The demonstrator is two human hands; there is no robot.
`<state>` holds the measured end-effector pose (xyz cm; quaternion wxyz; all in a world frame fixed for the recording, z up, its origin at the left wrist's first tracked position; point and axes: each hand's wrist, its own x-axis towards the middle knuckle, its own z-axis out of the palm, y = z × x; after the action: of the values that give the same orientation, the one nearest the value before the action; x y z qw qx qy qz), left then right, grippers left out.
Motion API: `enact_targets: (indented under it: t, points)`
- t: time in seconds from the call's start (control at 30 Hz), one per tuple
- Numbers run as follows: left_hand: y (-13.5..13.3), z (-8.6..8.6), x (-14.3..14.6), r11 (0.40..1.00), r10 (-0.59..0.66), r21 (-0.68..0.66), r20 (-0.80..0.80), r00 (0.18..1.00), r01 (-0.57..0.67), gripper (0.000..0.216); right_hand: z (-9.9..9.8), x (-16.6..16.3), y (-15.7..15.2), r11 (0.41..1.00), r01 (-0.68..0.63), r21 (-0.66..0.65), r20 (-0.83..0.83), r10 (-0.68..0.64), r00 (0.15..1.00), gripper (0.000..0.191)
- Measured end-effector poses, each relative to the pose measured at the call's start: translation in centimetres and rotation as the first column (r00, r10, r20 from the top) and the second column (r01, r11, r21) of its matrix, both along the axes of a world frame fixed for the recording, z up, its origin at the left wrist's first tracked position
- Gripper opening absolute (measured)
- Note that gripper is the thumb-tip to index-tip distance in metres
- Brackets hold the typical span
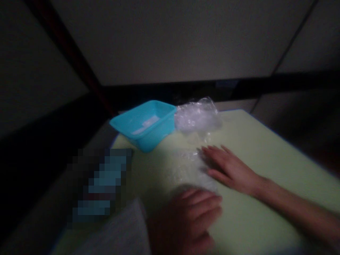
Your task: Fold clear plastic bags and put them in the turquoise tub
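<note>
A clear, crinkled plastic bag [183, 170] lies flat on the pale green table in front of me, its outline blurred. My right hand [228, 166] reaches in from the right, palm down, with fingers stretched out and thumb apart at the bag's right edge. Nearer to me, my left hand [188, 219] covers the bag's near edge, palm down, slightly bent fingers pointing right and thumb apart. Motion smears it somewhat, and what lies beneath the palm is hidden. Neither hand shows anything gripped.
A turquoise plastic basket [159, 132] with whitish pieces inside stands at the far left of the table [265, 152]. Beside it sits a clear bag [198, 118] with whitish contents. A pixelated flat object [108, 175] lies at the left edge. Dark panels rise behind.
</note>
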<state>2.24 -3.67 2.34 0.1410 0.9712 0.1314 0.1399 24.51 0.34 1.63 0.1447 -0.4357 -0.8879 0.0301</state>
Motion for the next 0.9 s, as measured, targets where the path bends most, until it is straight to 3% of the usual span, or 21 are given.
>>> enact_targets:
  t: [0.17,0.3,0.47,0.73,0.8,0.9]
  points:
    - [-0.1,0.5,0.3,0.996,-0.025,-0.084,-0.078,0.997,0.019,0.045,0.1,0.2,0.2,0.998,-0.068,0.006,0.026,0.068,0.997,0.046]
    - [-0.1,0.5,0.3,0.994,-0.019,-0.113,-0.060,0.998,0.012,0.045,-0.4,0.3,0.5,1.000,-0.011,0.019,0.036,0.010,0.999,0.045]
    - [-0.1,0.0,0.3,0.994,-0.015,-0.106,-0.025,1.000,0.013,0.047,-0.7,0.8,1.5,0.998,0.055,0.014,-0.003,-0.055,0.998,0.046]
    - [-0.2,0.1,0.3,0.999,-0.018,-0.047,0.030,0.999,0.019,0.045,-0.9,1.6,2.3,0.999,0.038,-0.035,-0.106,-0.042,0.993,0.045]
    - [0.0,-0.2,0.1,1.000,0.027,0.010,0.069,0.997,-0.028,0.040,-0.7,1.5,2.2,0.999,0.016,-0.039,-0.142,-0.021,0.990,0.044]
    - [1.2,-1.0,-0.7,0.964,0.235,0.077,0.185,0.954,-0.253,0.032,-0.3,1.3,1.8,0.998,-0.050,-0.028,-0.157,0.045,0.987,0.048]
